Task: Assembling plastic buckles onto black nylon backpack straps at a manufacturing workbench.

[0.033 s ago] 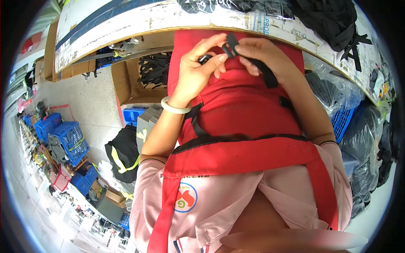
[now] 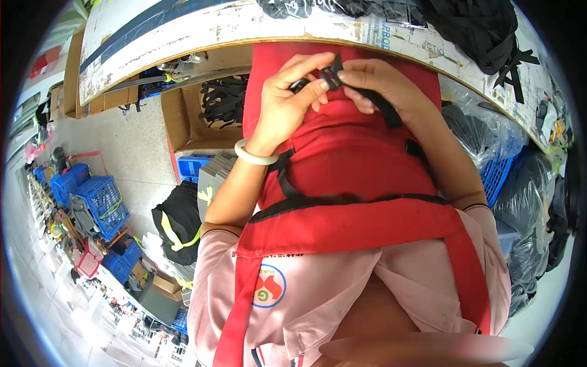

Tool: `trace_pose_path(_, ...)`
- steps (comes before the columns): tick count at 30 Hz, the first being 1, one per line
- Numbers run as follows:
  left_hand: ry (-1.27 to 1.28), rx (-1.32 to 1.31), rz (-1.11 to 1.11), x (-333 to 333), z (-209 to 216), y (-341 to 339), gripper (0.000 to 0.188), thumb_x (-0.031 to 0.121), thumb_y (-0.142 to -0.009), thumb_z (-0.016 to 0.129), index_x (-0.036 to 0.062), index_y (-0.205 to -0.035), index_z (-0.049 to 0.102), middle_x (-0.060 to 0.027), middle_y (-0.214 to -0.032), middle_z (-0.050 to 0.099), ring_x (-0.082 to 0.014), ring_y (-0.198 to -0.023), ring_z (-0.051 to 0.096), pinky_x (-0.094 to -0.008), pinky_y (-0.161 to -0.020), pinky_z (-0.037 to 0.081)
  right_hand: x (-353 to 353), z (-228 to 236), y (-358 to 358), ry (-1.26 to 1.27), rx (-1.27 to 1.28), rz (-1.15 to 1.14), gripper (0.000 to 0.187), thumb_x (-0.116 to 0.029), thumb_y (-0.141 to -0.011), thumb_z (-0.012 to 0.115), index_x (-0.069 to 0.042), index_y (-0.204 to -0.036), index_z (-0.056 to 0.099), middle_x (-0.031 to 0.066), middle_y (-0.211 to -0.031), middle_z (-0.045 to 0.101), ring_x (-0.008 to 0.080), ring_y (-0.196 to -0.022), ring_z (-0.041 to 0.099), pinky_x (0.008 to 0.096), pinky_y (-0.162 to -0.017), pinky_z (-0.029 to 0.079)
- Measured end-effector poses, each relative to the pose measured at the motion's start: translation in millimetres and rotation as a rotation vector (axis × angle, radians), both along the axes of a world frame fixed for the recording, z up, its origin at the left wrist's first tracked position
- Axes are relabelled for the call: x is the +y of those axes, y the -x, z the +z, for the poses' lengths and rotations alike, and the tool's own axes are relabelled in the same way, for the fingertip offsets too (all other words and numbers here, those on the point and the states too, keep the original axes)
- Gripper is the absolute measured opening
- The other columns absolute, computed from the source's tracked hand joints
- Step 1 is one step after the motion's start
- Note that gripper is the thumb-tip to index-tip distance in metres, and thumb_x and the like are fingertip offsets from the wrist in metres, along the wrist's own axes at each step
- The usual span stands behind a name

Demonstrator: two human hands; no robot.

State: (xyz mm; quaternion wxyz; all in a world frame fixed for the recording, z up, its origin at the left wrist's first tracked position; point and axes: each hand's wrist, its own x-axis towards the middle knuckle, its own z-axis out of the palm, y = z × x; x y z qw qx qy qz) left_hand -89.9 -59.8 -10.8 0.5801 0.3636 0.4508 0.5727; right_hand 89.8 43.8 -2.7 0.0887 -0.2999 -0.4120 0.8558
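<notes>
A small black plastic buckle (image 2: 331, 78) is held up between my two hands, over my lap. My left hand (image 2: 287, 95) pinches the buckle between thumb and fingers from the left. A second small black piece (image 2: 298, 85) is tucked in that hand's curled fingers; its kind is unclear. On the other side my right hand (image 2: 382, 84) grips a black webbing strap (image 2: 386, 110) close to the buckle. One short strap end points up above the buckle, and the longer part hangs below my right fingers. How the webbing threads through the buckle is partly hidden.
Just beyond my hands runs the edge of a worn white table (image 2: 214, 58), with a heap of black straps (image 2: 480, 30) at its right. A cardboard box (image 2: 183, 125) of black straps stands lower left. Plastic-wrapped bundles (image 2: 529, 202) and a blue basket (image 2: 498, 177) sit at right.
The buckle has tilted slightly between my fingers, and the strap end above it looks narrower. My right fingers have shifted a little; both hands keep their hold.
</notes>
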Motion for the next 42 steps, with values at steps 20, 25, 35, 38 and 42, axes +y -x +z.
trace_pose_path(20, -0.056, 0.657, 0.259, 13, -10, -7, 0.012, 0.004, -0.081, 0.071, 0.0009, -0.092, 0.070, 0.0011, -0.072, 0.061, -0.0057, -0.065, 0.051, -0.0206, -0.060, 0.043, -24, 6, 8, -0.208, -0.144, -0.256, 0.021, -0.024, -0.092, 0.059, -0.004, -0.087, 0.062, 0.0020, -0.064, 0.058, 0.0067, -0.048, 0.052, 0.0201, -0.043, 0.040)
trace_pose_path(25, -0.082, 0.652, 0.277, 14, -7, -7, 0.014, 0.003, -0.078, 0.072, 0.0014, -0.091, 0.070, 0.0003, -0.071, 0.060, -0.0067, -0.064, 0.051, -0.0209, -0.060, 0.043, -25, 2, 11, -0.128, -0.058, -0.329, 0.021, -0.025, -0.092, 0.060, -0.004, -0.086, 0.062, 0.0027, -0.066, 0.059, 0.0075, -0.050, 0.052, 0.0200, -0.047, 0.042)
trace_pose_path(35, -0.244, 0.839, 0.307, 8, -16, -11, 0.014, 0.003, -0.073, 0.075, 0.0019, -0.086, 0.069, -0.0041, -0.065, 0.056, -0.0122, -0.056, 0.053, -0.0241, -0.052, 0.044, -24, -4, 11, 0.003, 0.038, -0.325, 0.022, -0.025, -0.091, 0.061, -0.004, -0.086, 0.062, 0.0029, -0.070, 0.060, 0.0077, -0.053, 0.053, 0.0204, -0.049, 0.043)
trace_pose_path(38, -0.164, 0.712, 0.329, 8, -21, -12, 0.015, 0.002, -0.074, 0.075, 0.0015, -0.087, 0.069, -0.0049, -0.067, 0.058, -0.0125, -0.057, 0.054, -0.0239, -0.053, 0.044, -26, -12, 14, -0.088, -0.022, -0.332, 0.023, -0.026, -0.091, 0.062, -0.003, -0.094, 0.061, 0.0032, -0.070, 0.060, 0.0079, -0.054, 0.054, 0.0212, -0.049, 0.044)
trace_pose_path(42, -0.274, 0.777, 0.307, 6, -22, -10, 0.014, 0.001, -0.074, 0.074, 0.0002, -0.088, 0.070, -0.0070, -0.071, 0.061, -0.0141, -0.059, 0.056, -0.0242, -0.054, 0.045, -21, -16, 14, -0.189, -0.037, -0.295, 0.031, -0.029, -0.093, 0.059, -0.001, -0.107, 0.057, 0.0036, -0.073, 0.060, 0.0084, -0.058, 0.055, 0.0215, -0.053, 0.045)
